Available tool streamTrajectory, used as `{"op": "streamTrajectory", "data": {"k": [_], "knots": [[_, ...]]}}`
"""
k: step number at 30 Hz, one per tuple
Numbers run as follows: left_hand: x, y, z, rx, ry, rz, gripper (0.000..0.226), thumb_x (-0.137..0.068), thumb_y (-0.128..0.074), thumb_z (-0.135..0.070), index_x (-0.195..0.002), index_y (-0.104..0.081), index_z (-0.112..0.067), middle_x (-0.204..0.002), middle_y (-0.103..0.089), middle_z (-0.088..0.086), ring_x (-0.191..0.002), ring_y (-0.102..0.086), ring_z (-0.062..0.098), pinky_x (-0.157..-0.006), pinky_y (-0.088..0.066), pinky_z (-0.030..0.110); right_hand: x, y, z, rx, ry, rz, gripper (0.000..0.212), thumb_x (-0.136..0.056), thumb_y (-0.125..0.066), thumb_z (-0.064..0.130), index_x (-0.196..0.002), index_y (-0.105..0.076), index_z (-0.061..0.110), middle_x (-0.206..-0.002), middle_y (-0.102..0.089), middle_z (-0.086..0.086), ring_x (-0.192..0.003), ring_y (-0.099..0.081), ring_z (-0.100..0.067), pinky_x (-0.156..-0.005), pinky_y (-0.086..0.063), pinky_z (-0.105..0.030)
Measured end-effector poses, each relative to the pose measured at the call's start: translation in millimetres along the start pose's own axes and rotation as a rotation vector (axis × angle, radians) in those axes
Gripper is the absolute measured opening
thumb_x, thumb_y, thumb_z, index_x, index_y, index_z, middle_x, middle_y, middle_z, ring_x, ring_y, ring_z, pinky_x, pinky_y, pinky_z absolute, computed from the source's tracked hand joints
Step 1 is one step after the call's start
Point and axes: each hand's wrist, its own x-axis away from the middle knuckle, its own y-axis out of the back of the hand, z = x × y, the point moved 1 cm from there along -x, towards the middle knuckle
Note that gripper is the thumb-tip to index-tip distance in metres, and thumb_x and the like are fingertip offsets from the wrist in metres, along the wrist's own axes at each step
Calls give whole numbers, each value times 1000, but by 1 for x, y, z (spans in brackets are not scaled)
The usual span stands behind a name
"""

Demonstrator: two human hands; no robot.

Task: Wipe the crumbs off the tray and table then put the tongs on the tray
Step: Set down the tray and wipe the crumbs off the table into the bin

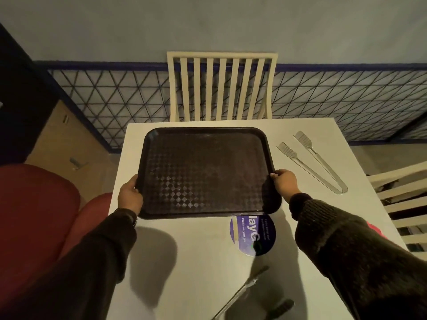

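A dark brown textured tray is over the white table, its near edge raised so that it casts a shadow. My left hand grips its left rim and my right hand grips its right rim. Metal tongs lie on the table to the right of the tray, tips pointing away. A second pair of tongs lies near the front edge of the table. No crumbs are visible.
A round purple sticker is on the table, partly under the tray. A cream slatted chair stands at the far side and another at the right. A red seat is at the left. Something pink peeks from behind my right sleeve.
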Motion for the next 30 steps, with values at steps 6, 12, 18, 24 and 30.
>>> {"op": "streamTrajectory", "data": {"k": [6,12,18,24,30], "knots": [[29,-2,-16,-173,-137,-169,38,-93,-46,-7,-130,-50,-2,-134,-49,23,-126,-43,39,-111,-30,47,44,34,-2,234,163,-22,46,-92,-57,23,-133,-48,5,-134,-52,-19,-120,-50,-36,-102,-38,-39],[125,-32,-60,112,-199,86,29,-98,-40,-21,-116,-62,-15,-126,-52,6,-120,-47,29,-108,-34,41,115,79,-47,225,256,-4,33,-90,-59,20,-121,-59,9,-116,-63,-15,-104,-57,-29,-96,-42,-40],[241,-95,-66,238,-113,358,24,-96,-44,-25,-113,-60,-21,-108,-61,-3,-111,-57,23,-89,-46,28,198,131,-138,128,169,30,26,-88,-60,18,-114,-64,12,-108,-64,-7,-87,-53,-15,-78,-39,-24],[351,-160,-60,210,-122,497,20,-96,-46,-22,-107,-63,-21,-118,-60,4,-110,-57,24,-95,-49,40,257,189,-238,26,24,-24,23,-91,-57,17,-113,-64,14,-103,-61,0,-76,-52,-2,-63,-36,-7],[451,-203,-55,147,-230,571,25,-97,-43,-13,-104,-62,-26,-119,-57,0,-108,-60,26,-96,-49,39,299,240,-316,-51,2,-71,21,-92,-54,10,-111,-64,8,-102,-60,-3,-67,-56,14,-60,-36,3]]}}
